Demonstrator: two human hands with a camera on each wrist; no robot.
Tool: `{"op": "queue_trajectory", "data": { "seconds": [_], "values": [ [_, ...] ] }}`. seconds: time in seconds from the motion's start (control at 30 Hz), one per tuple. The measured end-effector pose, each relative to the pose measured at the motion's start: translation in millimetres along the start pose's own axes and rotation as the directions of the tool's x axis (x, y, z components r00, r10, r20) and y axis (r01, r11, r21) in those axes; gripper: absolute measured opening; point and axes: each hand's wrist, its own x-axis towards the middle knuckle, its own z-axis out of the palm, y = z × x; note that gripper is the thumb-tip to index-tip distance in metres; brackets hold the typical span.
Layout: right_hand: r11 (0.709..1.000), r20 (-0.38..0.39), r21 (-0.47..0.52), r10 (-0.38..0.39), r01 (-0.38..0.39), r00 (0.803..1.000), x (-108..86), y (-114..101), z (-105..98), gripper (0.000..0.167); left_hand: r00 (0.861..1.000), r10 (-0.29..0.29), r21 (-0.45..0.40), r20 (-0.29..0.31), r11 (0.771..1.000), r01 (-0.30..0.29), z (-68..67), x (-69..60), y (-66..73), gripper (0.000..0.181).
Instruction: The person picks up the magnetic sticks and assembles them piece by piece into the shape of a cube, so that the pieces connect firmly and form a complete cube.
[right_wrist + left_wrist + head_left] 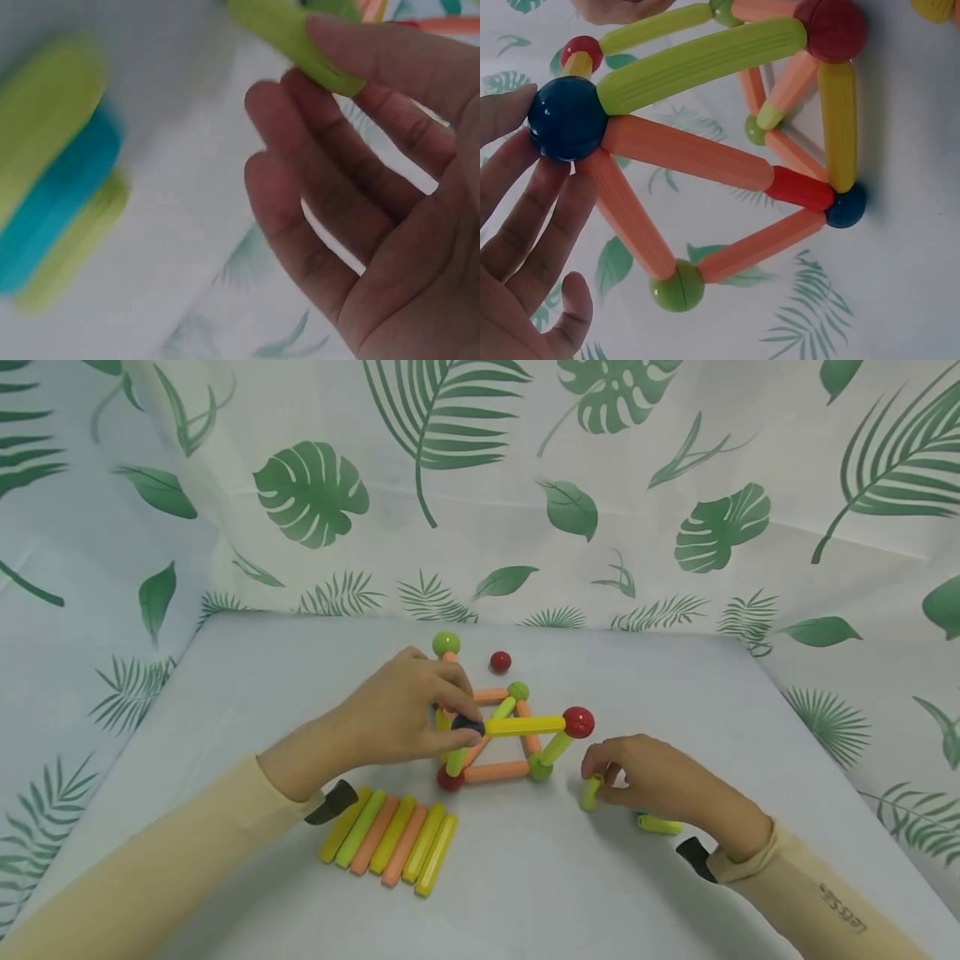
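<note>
The fingers [559,232] of the left hand [401,706] pinch a dark blue ball [568,118] at an upper corner of a ball-and-stick frame [495,772]. Those of the right hand [660,781] pinch a yellow-green stick [300,45] near one end, just beside the frame (whether its lower tip meets the bench, I cannot tell). From the dark blue ball a yellow stick [525,726] runs across to a red ball [578,722], below which a lime stick [557,748] slants down to a green ball [540,767]. The frame stands at the middle of the bench [525,877], between the two hands. Under the right hand lie more short pieces, a blue piece [67,202] between two yellow-green ones. Near the left wrist, seven loose sticks [390,839] in yellow, green and peach lie side by side. Behind the frame sits a loose red ball [500,662], and beyond the bench hangs a leaf-printed cloth [480,543].
</note>
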Motion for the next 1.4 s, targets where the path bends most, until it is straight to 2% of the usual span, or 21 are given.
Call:
{"op": "queue_trajectory", "data": {
  "seconds": [0.1, 0.2, 0.3, 0.37, 0.43, 0.5, 0.73, 0.83, 1.03, 1.1, 1.13, 1.23, 1.27, 1.33, 1.4],
  "values": [
    [0.996, 0.008, 0.061, -0.062, 0.061, 0.998, 4.5, -15.7, 9.2, 0.025, 1.0, -0.003, 0.007, 0.0, 1.0, 0.003, -0.3, 0.3, 1.0, 0.015],
    [0.984, -0.049, 0.073, -0.162, 0.165, 0.986, 10.5, -33.4, 21.5, 0.024, 1.0, -0.017, 0.017, 0.002, 1.0, 0.016, -0.7, 0.1, 2.2, 0.016],
    [0.965, -0.176, -0.006, -0.259, 0.262, 0.95, 18.4, -52.7, 33.0, 0.026, 0.999, -0.034, 0.019, 0.008, 0.999, 0.034, -0.6, -0.3, 3.3, 0.017],
    [0.95, -0.275, -0.091, -0.311, 0.297, 0.91, 24.3, -64.3, 38.8, 0.028, 0.999, -0.043, 0.017, 0.008, 0.999, 0.043, -0.7, -0.5, 4.1, 0.018],
    [0.941, -0.355, -0.166, -0.337, 0.296, 0.872, 30.4, -73.5, 42.6, 0.03, 0.999, -0.049, 0.013, 0.004, 0.999, 0.049, -0.4, -0.8, 4.3, 0.018],
    [0.935, -0.407, -0.216, -0.349, 0.282, 0.844, 36.3, -79.7, 45.3, 0.032, 0.999, -0.051, 0.009, 0.0, 0.999, 0.051, -0.1, -1.3, 4.0, 0.019],
    [0.923, -0.475, -0.32, -0.352, 0.215, 0.807, 50.8, -84.3, 49.6, 0.037, 0.999, -0.042, 0.004, -0.006, 0.999, 0.042, 1.1, -2.3, 3.3, 0.018],
    [0.915, -0.477, -0.351, -0.356, 0.197, 0.804, 57.2, -85.7, 49.9, 0.037, 0.999, -0.037, 0.007, -0.014, 0.999, 0.037, 1.2, -3.1, 2.3, 0.018],
    [0.914, -0.465, -0.378, -0.323, 0.144, 0.824, 61.6, -87.7, 49.0, 0.041, 0.999, -0.033, 0.015, -0.02, 0.999, 0.033, 1.4, -2.9, 1.9, 0.018],
    [0.897, -0.467, -0.43, -0.317, 0.101, 0.825, 57.9, -88.0, 49.4, 0.043, 0.999, -0.036, 0.012, -0.017, 0.999, 0.036, 1.7, -2.5, 2.2, 0.018],
    [0.882, -0.46, -0.464, -0.315, 0.077, 0.83, 55.2, -88.5, 49.4, 0.04, 0.999, -0.037, 0.011, -0.015, 0.999, 0.037, 1.9, -2.1, 2.4, 0.018],
    [0.83, -0.427, -0.557, -0.303, 0.016, 0.852, 44.8, -91.7, 49.1, 0.027, 0.999, -0.04, 0.006, -0.011, 0.999, 0.04, 2.5, -1.3, 2.7, 0.018],
    [0.823, -0.414, -0.567, -0.31, 0.024, 0.856, 41.7, -93.1, 49.3, 0.028, 0.999, -0.04, 0.007, -0.012, 0.999, 0.04, 2.5, -1.0, 2.7, 0.018],
    [0.815, -0.368, -0.573, -0.355, 0.092, 0.859, 37.4, -95.7, 50.4, 0.031, 0.999, -0.036, 0.011, -0.016, 0.999, 0.036, 2.7, -0.8, 2.5, 0.017],
    [0.801, -0.315, -0.562, -0.437, 0.206, 0.842, 35.8, -98.8, 52.8, 0.02, 0.999, -0.033, 0.015, -0.019, 0.999, 0.033, 2.4, -0.7, 2.4, 0.016]
  ]
}}
